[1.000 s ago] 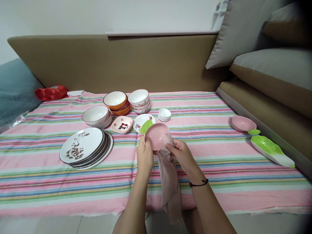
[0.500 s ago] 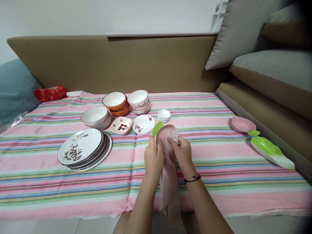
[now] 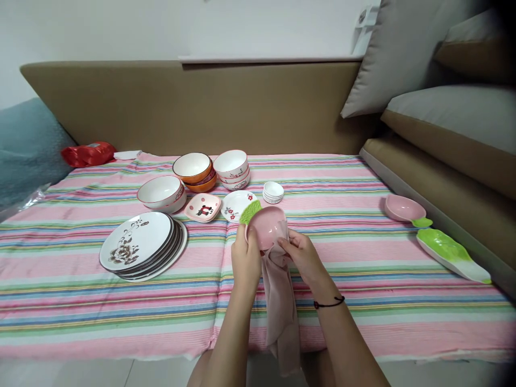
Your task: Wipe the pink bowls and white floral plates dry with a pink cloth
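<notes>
A pink bowl (image 3: 266,228) with a green leaf-shaped handle is held up in front of me, tilted so its inside shows. My left hand (image 3: 246,257) grips its left rim, thumb inside, below the leaf. With my right hand (image 3: 301,257) I pinch a greyish-pink cloth (image 3: 280,301) against the bowl's right rim. The cloth's long end hangs down past the front edge of the bed-like surface. Just behind the bowl, the small flowered plates (image 3: 237,204) are partly covered by the leaf handle.
Left stand a stack of plates (image 3: 137,242), white bowls (image 3: 160,192), orange bowls (image 3: 194,167), red-rimmed bowls (image 3: 231,165) and a square dish (image 3: 202,207). Small white dishes (image 3: 273,191) sit behind. Right lie another pink bowl (image 3: 404,207) and a green-white dish (image 3: 447,251), near cushions (image 3: 451,118).
The bowl has shifted slightly left and turned, showing more of its inside. My right hand and the cloth have slid lower along its right rim.
</notes>
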### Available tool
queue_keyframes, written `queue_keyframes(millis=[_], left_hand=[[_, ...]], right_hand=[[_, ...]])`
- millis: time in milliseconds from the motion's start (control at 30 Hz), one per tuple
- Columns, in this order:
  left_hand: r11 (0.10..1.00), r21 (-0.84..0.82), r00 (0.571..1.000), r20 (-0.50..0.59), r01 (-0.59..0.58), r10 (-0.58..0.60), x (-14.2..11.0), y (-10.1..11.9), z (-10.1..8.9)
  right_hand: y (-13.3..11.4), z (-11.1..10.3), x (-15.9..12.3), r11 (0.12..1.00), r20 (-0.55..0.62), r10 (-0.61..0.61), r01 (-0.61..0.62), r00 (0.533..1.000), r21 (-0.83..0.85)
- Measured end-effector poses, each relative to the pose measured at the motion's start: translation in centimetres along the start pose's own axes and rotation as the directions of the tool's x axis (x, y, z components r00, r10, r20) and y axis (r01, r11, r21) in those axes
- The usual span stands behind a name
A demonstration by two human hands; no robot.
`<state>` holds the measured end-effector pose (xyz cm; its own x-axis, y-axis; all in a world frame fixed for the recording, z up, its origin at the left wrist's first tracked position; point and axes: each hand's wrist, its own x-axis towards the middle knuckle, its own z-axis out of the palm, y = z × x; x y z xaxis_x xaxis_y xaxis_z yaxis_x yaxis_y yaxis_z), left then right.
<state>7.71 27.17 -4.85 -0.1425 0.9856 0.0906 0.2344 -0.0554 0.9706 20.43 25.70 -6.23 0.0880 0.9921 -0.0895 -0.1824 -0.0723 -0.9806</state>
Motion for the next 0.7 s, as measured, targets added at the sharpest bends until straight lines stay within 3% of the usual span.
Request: queue_keyframes(millis=[133, 267, 700], left_hand=[[0.999, 0.040, 0.997, 0.079, -0.023, 0.020, -0.5, 0.5, 0.3], [0.991, 0.122, 0.985, 0.173, -0.049, 0.028, -0.8, 0.5, 0.6], [0.982, 0.180, 0.975, 0.221, -0.065, 0.024, -0.6, 0.3, 0.8]], right_hand=[[1.0, 0.4, 0.6, 0.994, -0.218, -0.089, 0.073, 0.972, -0.080], [1.5, 0.5, 1.0, 0.992, -0.406, -0.083, 0.035, 0.910, -0.125], [1.1, 0.3, 0.9, 0.986, -0.447, -0.100, 0.030, 0.889, -0.162]])
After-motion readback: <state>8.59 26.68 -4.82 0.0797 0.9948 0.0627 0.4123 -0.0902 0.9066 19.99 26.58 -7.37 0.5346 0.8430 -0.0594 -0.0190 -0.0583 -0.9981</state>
